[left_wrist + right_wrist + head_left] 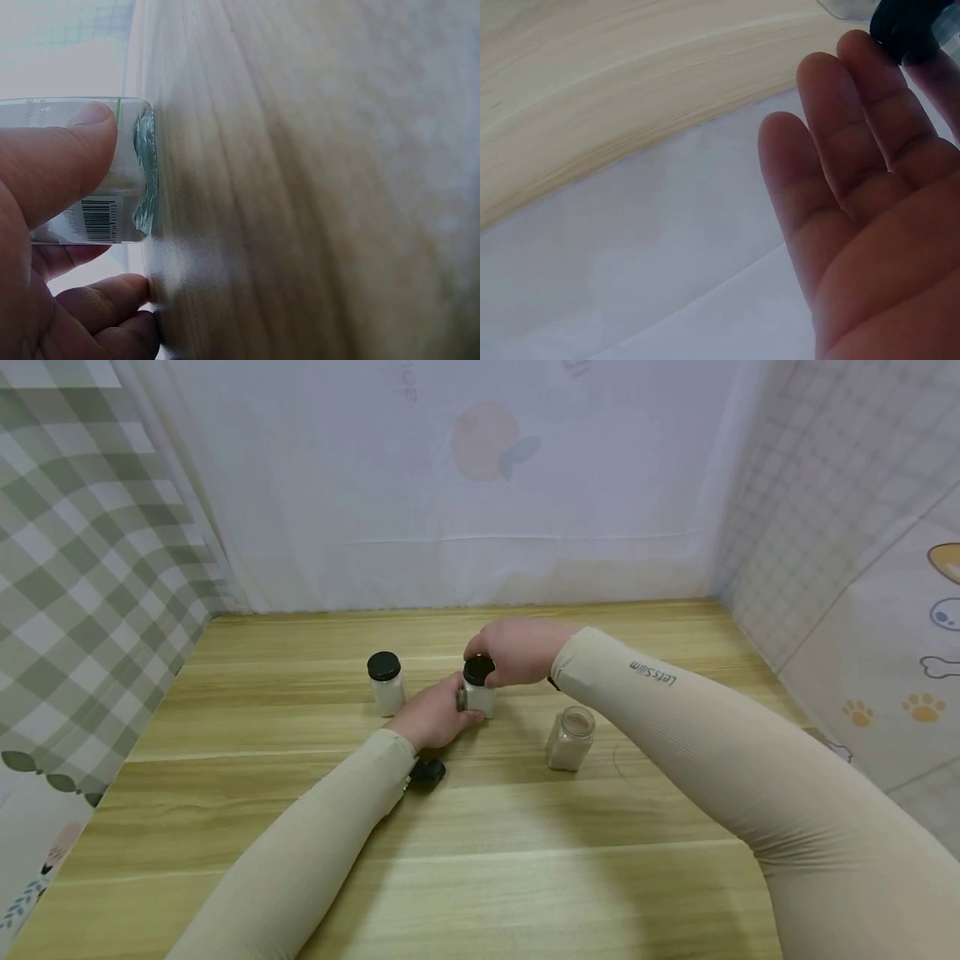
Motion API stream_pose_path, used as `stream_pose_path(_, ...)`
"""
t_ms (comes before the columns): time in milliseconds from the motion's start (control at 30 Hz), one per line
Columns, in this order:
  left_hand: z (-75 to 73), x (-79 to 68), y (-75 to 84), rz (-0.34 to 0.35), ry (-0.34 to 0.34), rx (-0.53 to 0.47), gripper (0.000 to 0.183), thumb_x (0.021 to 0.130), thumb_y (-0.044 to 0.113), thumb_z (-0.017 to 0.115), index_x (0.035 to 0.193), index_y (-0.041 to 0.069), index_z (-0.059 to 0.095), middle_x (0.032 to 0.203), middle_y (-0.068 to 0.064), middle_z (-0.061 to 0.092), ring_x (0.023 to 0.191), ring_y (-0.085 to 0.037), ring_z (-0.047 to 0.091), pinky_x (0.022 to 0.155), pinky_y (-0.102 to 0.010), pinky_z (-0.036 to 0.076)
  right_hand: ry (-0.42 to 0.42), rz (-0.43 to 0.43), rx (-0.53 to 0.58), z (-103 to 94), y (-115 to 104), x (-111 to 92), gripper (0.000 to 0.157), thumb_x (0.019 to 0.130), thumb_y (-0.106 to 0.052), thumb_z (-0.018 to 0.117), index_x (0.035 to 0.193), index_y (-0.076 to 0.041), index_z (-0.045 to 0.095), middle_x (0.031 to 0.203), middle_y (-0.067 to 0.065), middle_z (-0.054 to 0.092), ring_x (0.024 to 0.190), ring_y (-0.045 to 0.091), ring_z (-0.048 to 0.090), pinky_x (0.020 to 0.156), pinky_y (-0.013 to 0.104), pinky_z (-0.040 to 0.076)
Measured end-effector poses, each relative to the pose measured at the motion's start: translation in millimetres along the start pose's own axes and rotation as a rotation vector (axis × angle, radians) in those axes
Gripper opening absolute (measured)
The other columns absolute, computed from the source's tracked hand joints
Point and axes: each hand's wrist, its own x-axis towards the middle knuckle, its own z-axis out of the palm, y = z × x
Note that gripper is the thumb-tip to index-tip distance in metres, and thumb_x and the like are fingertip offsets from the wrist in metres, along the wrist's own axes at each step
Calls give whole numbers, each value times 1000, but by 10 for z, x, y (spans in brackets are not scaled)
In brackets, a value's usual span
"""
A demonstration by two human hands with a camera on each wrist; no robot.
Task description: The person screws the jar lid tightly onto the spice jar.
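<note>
In the head view, my left hand [433, 714] grips the body of a square glass jar [481, 702] of white contents. My right hand [521, 647] pinches that jar's black lid [478, 669] from above. The left wrist view has my thumb laid along the jar's glass wall [127, 180], next to a barcode label [101, 219]; its thick base is right at the tabletop. Seen from the right wrist, the black lid [909, 30] is at the forefinger side, while the other fingers [829, 120] extend away from it.
A second jar [388, 695] with a black lid stands to the left on the wooden table [480, 877]. To the right stands a lidless glass jar [570, 745] with pale contents. A small black object [427, 774] is by my left wrist. Cloth [465, 510] hangs behind the table.
</note>
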Motion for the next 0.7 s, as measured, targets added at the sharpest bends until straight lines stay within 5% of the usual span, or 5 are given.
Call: stream_pose_path(700,-14,-8,8,-3,2,9,52,103,44,68,143,18,48,147,-8,61,137,-30,59,115,-51,46,0,77,13,23,-10,16,21,97,-28,77,107,-12,71,102,1,71,90,19,64,88,37,54)
